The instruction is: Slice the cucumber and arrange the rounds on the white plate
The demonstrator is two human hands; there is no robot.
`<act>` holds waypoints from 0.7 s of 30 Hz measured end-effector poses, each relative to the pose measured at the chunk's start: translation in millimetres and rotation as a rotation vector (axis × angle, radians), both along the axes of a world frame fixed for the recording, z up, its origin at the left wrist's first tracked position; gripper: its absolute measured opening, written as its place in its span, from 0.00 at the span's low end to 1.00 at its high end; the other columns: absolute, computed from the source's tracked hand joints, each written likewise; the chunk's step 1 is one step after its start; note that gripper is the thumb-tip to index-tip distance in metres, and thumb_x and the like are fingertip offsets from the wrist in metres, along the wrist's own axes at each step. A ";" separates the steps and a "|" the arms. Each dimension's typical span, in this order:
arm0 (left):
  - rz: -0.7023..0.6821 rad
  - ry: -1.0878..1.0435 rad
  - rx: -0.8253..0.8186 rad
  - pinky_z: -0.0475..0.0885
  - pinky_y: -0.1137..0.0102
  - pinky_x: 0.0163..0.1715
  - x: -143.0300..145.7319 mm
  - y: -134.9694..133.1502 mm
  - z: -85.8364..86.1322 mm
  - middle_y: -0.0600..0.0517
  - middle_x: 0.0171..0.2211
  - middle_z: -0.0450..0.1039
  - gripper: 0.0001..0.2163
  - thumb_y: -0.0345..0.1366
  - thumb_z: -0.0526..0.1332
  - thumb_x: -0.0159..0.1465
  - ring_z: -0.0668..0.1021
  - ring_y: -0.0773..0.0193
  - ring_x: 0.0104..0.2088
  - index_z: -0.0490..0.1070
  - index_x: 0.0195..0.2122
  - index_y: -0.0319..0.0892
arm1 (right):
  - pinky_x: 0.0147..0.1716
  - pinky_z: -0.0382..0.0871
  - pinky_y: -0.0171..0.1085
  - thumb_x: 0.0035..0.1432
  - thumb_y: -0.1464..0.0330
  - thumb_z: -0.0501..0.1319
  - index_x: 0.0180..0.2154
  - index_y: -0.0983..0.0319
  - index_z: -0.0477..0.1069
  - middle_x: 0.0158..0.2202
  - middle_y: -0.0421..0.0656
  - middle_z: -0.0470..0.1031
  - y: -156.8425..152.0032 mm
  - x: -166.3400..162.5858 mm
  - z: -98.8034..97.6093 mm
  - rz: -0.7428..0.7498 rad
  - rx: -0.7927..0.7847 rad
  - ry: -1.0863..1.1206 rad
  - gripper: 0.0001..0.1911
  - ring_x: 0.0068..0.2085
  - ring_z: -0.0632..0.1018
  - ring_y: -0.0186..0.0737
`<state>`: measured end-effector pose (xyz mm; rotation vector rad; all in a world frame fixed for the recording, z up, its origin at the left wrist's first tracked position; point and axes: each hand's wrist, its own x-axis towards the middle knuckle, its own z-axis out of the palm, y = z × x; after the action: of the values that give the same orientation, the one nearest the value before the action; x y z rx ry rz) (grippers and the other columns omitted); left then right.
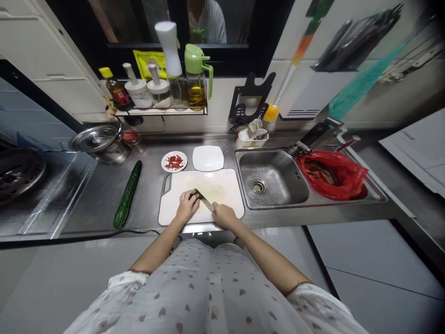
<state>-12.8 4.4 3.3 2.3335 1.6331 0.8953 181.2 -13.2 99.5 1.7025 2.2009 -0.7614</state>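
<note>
My right hand (223,215) is closed around the handle of a kitchen knife (208,204). Its blade points up and left over a white cutting board (231,185). At the blade's far end, my left hand (187,205) curls its fingers onto a small dark green piece of cucumber (197,192), mostly covered by the fingers. A pale wet patch marks the board around it. Behind the board sit a round plate (165,161) of chopped red bits and a white square plate (208,158). Left of the board lies a whole cucumber (128,195).
On the right are a steel sink (274,174) and a red plastic bag (333,178). A lidded pot (104,144) and a red-capped jar (135,140) stand at the back left. Above, a rack (162,112) carries oil and seasoning bottles. A cable (128,231) runs along the front edge.
</note>
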 end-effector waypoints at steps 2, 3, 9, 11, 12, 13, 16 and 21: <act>0.005 -0.002 -0.010 0.64 0.60 0.50 0.0 0.0 -0.9 0.44 0.46 0.66 0.10 0.37 0.56 0.64 0.67 0.56 0.50 0.71 0.45 0.44 | 0.36 0.63 0.37 0.60 0.71 0.49 0.47 0.62 0.65 0.42 0.50 0.76 -2.8 4.0 0.6 0.001 0.013 -0.002 0.14 0.42 0.77 0.46; 0.007 -0.001 -0.015 0.64 0.60 0.50 0.0 -0.1 -1.0 0.44 0.46 0.66 0.10 0.37 0.56 0.64 0.67 0.56 0.49 0.71 0.45 0.44 | 0.35 0.63 0.37 0.60 0.71 0.49 0.46 0.62 0.65 0.41 0.50 0.76 -3.9 5.6 0.8 -0.002 0.019 -0.006 0.13 0.42 0.77 0.45; 0.025 0.013 -0.046 0.63 0.60 0.50 0.4 -1.4 2.7 0.45 0.46 0.67 0.10 0.38 0.56 0.64 0.67 0.56 0.49 0.72 0.44 0.44 | 0.35 0.62 0.36 0.61 0.71 0.48 0.46 0.61 0.65 0.40 0.49 0.77 -4.3 11.0 2.3 -0.029 0.054 -0.043 0.13 0.41 0.77 0.44; 0.043 0.020 -0.069 0.62 0.60 0.50 0.8 -1.5 5.5 0.45 0.46 0.67 0.10 0.39 0.56 0.64 0.68 0.56 0.48 0.71 0.44 0.45 | 0.35 0.62 0.36 0.62 0.71 0.47 0.47 0.61 0.65 0.39 0.49 0.77 -2.6 11.8 3.5 -0.023 0.075 -0.047 0.14 0.41 0.77 0.44; 0.054 0.022 -0.083 0.61 0.59 0.50 1.0 -1.4 7.3 0.45 0.46 0.67 0.10 0.39 0.56 0.64 0.69 0.56 0.48 0.71 0.44 0.45 | 0.36 0.62 0.37 0.62 0.71 0.47 0.47 0.61 0.65 0.39 0.49 0.77 -1.6 12.0 4.2 -0.018 0.084 -0.051 0.14 0.41 0.77 0.44; 0.068 0.022 -0.097 0.61 0.59 0.50 1.4 -1.3 9.4 0.45 0.46 0.68 0.10 0.39 0.56 0.64 0.69 0.56 0.48 0.71 0.44 0.45 | 0.36 0.62 0.37 0.62 0.71 0.47 0.48 0.61 0.65 0.39 0.49 0.77 -0.5 12.1 4.9 -0.013 0.090 -0.056 0.14 0.41 0.77 0.44; 0.113 0.008 -0.136 0.59 0.59 0.51 2.7 -1.3 16.6 0.46 0.46 0.68 0.11 0.40 0.55 0.64 0.70 0.56 0.47 0.70 0.45 0.46 | 0.37 0.62 0.37 0.63 0.71 0.47 0.49 0.61 0.64 0.39 0.50 0.77 2.4 11.7 6.0 -0.007 0.099 -0.075 0.15 0.42 0.77 0.44; 0.156 -0.011 -0.181 0.57 0.58 0.52 3.2 -4.5 25.8 0.45 0.46 0.68 0.13 0.40 0.57 0.63 0.70 0.55 0.48 0.69 0.47 0.45 | 0.38 0.62 0.37 0.64 0.71 0.46 0.50 0.60 0.64 0.39 0.48 0.77 5.4 8.9 3.4 -0.032 0.132 -0.106 0.15 0.42 0.77 0.43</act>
<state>-9.6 -0.1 29.1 2.1020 1.8295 0.7505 190.2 -7.8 102.9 1.7994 2.2005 -0.5306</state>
